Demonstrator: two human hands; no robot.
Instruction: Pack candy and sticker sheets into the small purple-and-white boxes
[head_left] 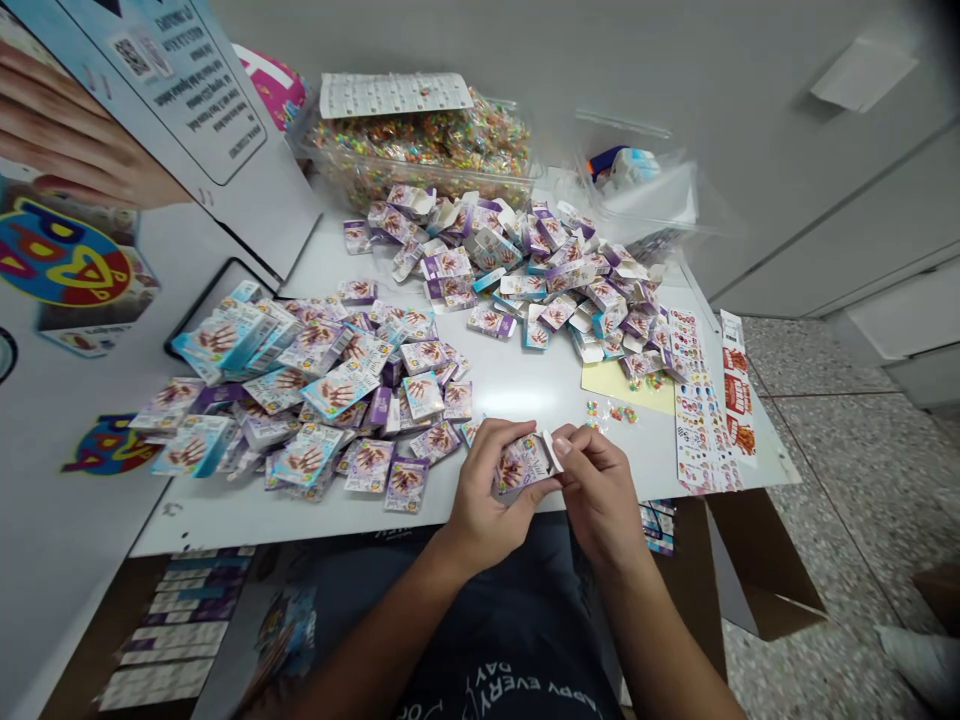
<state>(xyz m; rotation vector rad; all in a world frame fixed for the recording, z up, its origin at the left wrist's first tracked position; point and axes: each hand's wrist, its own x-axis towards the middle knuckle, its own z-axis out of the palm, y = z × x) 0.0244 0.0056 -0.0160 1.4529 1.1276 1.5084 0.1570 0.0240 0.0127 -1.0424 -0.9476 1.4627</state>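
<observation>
- A bare strip of counter [514, 378] at mid-frame gives passage between the two heaps.
- The left box heap [341, 388] blocks low crossing at centre left.
- The upper box heap [525, 286] stands before the clear tub [472, 179] at top centre.
- A tall printed panel [82, 385] walls off the left edge.
- Right of centre, small packets [624, 413] and flat sticker sheets [697, 430] leave overhead room.

Workroom, heaped small cartons [341, 388], white worktable [510, 375], speckled floor [832, 430]
</observation>
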